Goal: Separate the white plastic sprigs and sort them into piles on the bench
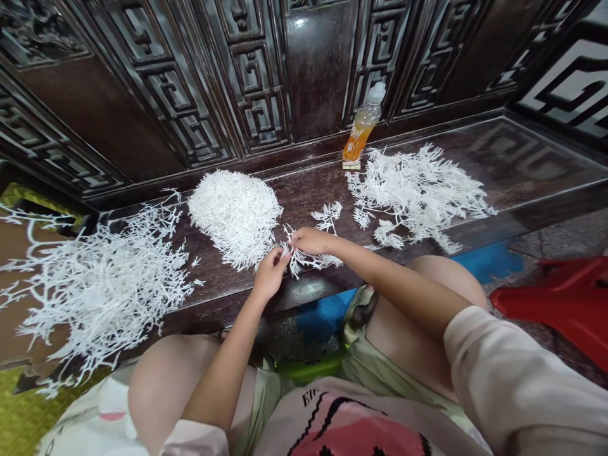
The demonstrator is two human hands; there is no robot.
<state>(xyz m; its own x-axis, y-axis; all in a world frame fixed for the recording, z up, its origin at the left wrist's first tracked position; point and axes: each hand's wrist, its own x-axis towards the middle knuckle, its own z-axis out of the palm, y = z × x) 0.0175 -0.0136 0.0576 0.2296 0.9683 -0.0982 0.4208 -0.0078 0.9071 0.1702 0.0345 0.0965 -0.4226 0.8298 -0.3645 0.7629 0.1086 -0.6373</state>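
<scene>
My hands meet over the front part of a dark wooden bench (304, 190). My right hand (311, 240), fingers pinched, grips a white branched plastic stem (304, 258) whose tips fan out below it. My left hand (270, 273) is closed, thumb and fingertips pressed at the stem's left tips, almost touching the right fingers. Just left of them rises a dense heap of small white sprigs (235, 215). A loose white sprig (327, 215) lies beyond my right hand. Exactly what sits between the left fingertips is partly hidden.
At far left spreads a tangled pile of bare white branches (104, 278). Feathery white branches (418, 190) lie to the right, below a bottle of orange drink (361, 126). A carved wooden backrest (313, 69) stands behind. A red plastic stool (555, 304) is at right.
</scene>
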